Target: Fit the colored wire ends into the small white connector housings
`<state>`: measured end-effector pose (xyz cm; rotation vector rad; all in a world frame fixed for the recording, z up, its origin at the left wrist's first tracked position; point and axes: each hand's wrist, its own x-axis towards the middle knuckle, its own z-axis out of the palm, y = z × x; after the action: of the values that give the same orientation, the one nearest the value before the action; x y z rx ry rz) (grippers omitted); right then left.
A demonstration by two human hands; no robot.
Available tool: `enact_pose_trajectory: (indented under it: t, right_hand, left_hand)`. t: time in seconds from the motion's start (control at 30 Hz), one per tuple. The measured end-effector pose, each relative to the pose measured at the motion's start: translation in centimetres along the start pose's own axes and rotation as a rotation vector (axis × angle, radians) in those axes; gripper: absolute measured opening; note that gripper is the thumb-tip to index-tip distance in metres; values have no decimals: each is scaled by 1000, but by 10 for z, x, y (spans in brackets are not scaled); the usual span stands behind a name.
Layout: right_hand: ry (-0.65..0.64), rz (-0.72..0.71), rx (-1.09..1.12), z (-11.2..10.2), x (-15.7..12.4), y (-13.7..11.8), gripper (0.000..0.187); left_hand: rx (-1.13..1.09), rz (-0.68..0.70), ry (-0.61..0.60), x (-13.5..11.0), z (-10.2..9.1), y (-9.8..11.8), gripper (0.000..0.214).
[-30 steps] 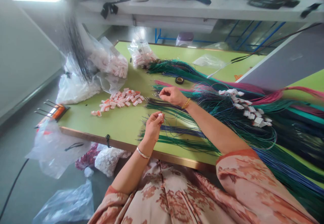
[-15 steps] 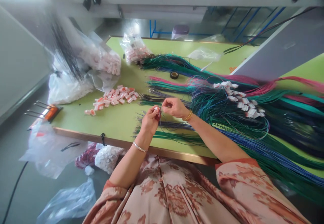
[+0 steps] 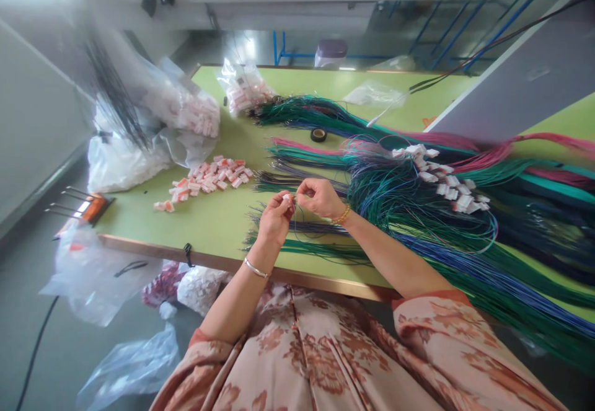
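My left hand [image 3: 276, 217] is closed on a small white and orange connector housing [image 3: 288, 199], held above the green table [image 3: 199, 228]. Close against it, my right hand [image 3: 320, 199] pinches a thin wire [image 3: 295, 207] by its end at the housing. The fingers hide most of the housing, so how far the wire goes in does not show. Beneath and beside the hands lie bundles of dark, green and blue wires [image 3: 320, 230]. Left of my hands is a loose heap of white and orange connector housings [image 3: 216, 175].
Right of my hands, a cluster of white connectors [image 3: 449, 181] rests on a tangle of wires [image 3: 376, 194]. A tape roll [image 3: 318, 135] lies behind. Plastic bags of housings [image 3: 244, 92] stand at the back left. An orange block with metal prongs [image 3: 93, 209] sits at the left corner.
Both hands stay together in nearly the same place. The left fingers have shifted slightly over the housing, covering more of it. The view has moved a little.
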<state>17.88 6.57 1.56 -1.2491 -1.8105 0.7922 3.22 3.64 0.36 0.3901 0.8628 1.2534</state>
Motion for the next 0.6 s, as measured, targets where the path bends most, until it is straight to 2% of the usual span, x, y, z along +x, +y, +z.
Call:
enact_pose_trajectory:
  t: [0.23, 0.6]
  right_hand:
    - [-42, -28, 18, 6, -2, 3, 15]
    - [-153, -76, 18, -3, 2, 3, 13]
  left_hand:
    - [110, 65, 62, 0, 4, -4, 25]
    - [155, 73, 71, 4, 5, 9, 25]
